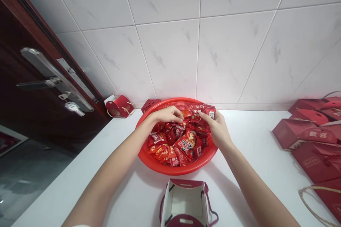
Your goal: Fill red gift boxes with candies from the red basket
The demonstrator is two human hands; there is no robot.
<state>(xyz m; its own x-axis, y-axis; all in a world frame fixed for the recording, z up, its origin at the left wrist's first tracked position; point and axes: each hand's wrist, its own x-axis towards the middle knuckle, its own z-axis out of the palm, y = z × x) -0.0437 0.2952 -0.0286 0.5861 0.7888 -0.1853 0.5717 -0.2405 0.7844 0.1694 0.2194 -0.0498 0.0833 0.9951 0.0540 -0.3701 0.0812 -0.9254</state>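
A red plastic basket (147, 165) stands on the white table, heaped with small red snack packets (183, 143). Over the basket's right side, my right hand (218, 127) grips red snack packets (198, 110), thumb in front and fingers behind. My left hand (170, 114) reaches into the basket from the left. Its fingers are bent together against the packets, and what lies between the fingertips is hidden. In front of the basket sits an open red gift box (186, 200) with dark red cord handles, its pale inside facing up.
Several red gift boxes (306, 133) are grouped at the table's right side, one with a rope handle. A small red box (119, 106) is at the back left, with another (150, 104) partly behind the basket. A tiled wall borders the back; a door handle (50, 82) with keys is left.
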